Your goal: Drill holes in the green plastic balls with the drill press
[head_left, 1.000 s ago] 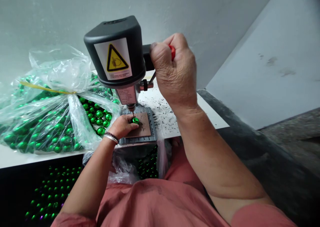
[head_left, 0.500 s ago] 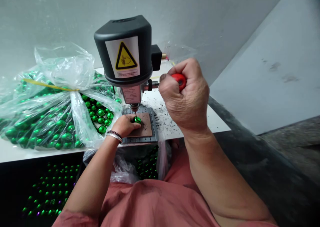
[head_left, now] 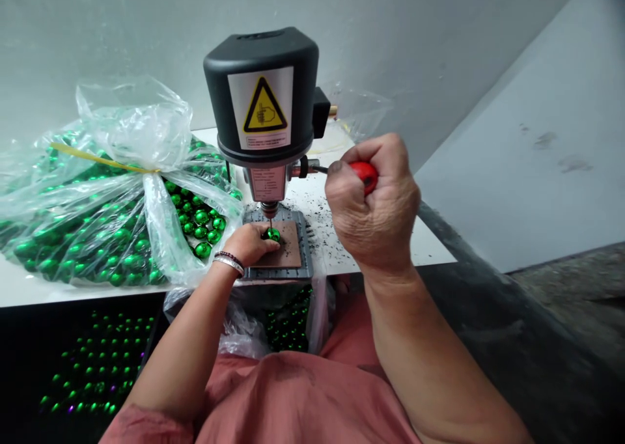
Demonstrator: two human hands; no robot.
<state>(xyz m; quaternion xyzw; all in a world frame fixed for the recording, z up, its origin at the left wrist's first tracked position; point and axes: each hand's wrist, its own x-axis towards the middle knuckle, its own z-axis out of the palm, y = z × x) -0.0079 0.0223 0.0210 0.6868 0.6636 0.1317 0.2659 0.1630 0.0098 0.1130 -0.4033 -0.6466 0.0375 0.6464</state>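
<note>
My left hand (head_left: 248, 243) is closed on a shiny green ball (head_left: 274, 235), steadying it on a brown board (head_left: 287, 256). The thin bit (head_left: 271, 223) of a small drill press (head_left: 260, 99) points straight down and meets the top of the ball, though how deep it sits I cannot tell. Around the red knob (head_left: 365, 176) of the press's feed lever, my right hand (head_left: 374, 206) makes a fist. Under the board lies the grey slotted base (head_left: 306, 265) of the press.
At left, a tied clear plastic bag (head_left: 161, 229) full of green balls rests on the white table (head_left: 342, 252). Dark shavings (head_left: 319, 226) litter the table by the base. Below the table edge, more green balls (head_left: 100, 359) sit in rows in a dark space, beside hanging plastic (head_left: 244, 330).
My right hand has pulled the red knob downward. The left hand keeps its hold on the ball beneath the bit. The view has shifted slightly, so the press appears farther right.
</note>
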